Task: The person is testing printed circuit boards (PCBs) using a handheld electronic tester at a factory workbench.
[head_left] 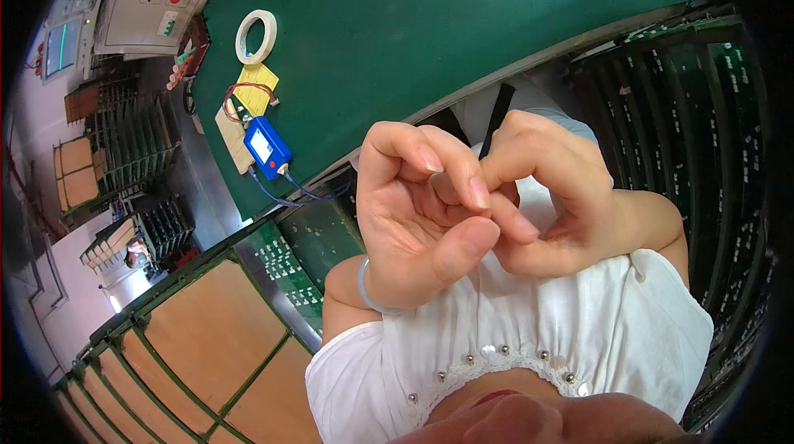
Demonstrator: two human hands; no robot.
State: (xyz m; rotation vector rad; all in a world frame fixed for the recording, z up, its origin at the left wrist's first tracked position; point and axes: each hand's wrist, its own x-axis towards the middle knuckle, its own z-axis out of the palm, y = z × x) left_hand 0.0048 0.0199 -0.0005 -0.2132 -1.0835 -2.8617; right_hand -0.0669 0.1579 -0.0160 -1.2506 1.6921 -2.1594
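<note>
Two hands, fingers meeting: left hand (422,216) grip curled, thumb spread from fingertips; right hand (566,196) grip, can't tell if pinching. Blue device (268,148) on worktop (389,38), left of both.

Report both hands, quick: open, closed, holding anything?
Left hand: half open, fingers curled, palm showing with nothing visible in it.
Right hand: fingers bent, close against the left hand's fingers; cannot tell whether they pinch anything small.
</note>
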